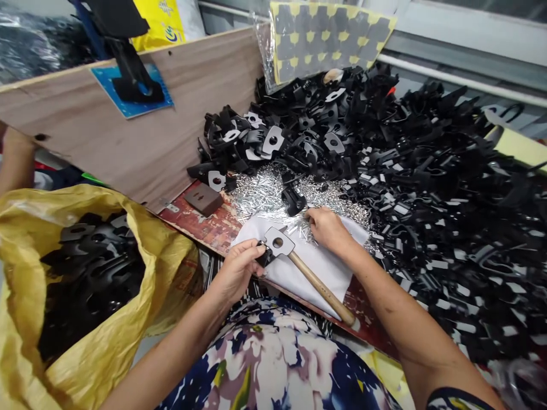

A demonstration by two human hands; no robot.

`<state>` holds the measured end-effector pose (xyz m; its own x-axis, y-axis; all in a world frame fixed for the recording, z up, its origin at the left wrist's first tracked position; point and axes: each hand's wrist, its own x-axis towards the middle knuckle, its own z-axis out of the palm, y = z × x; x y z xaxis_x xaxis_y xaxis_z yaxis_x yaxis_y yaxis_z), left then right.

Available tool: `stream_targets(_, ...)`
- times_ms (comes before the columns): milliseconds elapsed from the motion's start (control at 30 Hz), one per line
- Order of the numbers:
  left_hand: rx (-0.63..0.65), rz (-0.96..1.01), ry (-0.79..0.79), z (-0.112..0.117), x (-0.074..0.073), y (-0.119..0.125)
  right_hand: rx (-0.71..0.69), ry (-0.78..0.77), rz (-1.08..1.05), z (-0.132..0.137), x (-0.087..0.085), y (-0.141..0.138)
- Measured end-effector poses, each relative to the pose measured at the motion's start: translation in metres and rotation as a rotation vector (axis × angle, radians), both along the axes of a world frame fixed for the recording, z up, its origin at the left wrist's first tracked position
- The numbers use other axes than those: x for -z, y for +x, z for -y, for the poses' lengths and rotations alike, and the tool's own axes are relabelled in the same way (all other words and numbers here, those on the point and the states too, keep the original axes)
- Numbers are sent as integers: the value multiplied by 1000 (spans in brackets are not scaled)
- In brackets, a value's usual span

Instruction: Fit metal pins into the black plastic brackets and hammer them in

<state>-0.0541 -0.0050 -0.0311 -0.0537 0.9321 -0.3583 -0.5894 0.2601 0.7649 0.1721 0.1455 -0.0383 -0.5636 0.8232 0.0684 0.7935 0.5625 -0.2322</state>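
My left hand (245,265) pinches a black plastic clip (265,254) near the table's front edge. A flat grey plate with a round hole (278,242) is at the clip's end. My right hand (327,228) reaches to the near edge of a heap of small silver metal pins (260,196), thumb and fingertips together; whatever they hold is too small to make out. Just beyond those fingertips, another black clip (294,199) lies on the pins. A hammer's wooden handle (322,287) rests on a white cloth (303,279) between my arms; its head is mostly hidden behind the plate.
Black clips (427,171) are heaped across the back and right. At left are a wooden board (205,74) and a yellow sack (141,307) holding black parts. A brown block (204,199) sits on the red table (188,219). Another person's arm (17,159) shows far left.
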Motion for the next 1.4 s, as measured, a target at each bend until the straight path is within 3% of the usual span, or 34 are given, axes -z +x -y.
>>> stream_targets(233, 0, -9, -15, -1, 4, -2, 41, 7, 48, 2, -13, 23)
stream_targets(533, 3, 28, -15, -1, -1, 7, -26, 70, 188, 5, -10, -19)
stream_targets(767, -64, 194, -17, -2, -7, -2, 2, 168, 31, -5, -8, 10)
stream_targets(900, -76, 203, -46, -4, -6, 1, 0, 226, -355, 24, -26, 8)
stream_targets(1000, -67, 174, -59, -6, -5, 7, -127, 116, -566, 64, -51, -13)
stream_targets(1100, -62, 161, -46, -8, -5, 13, -266, 51, -630, 94, -64, -37)
stream_targets(1400, -94, 199, -9, -5, 5, 12, -348, 96, -554, 96, -52, -52)
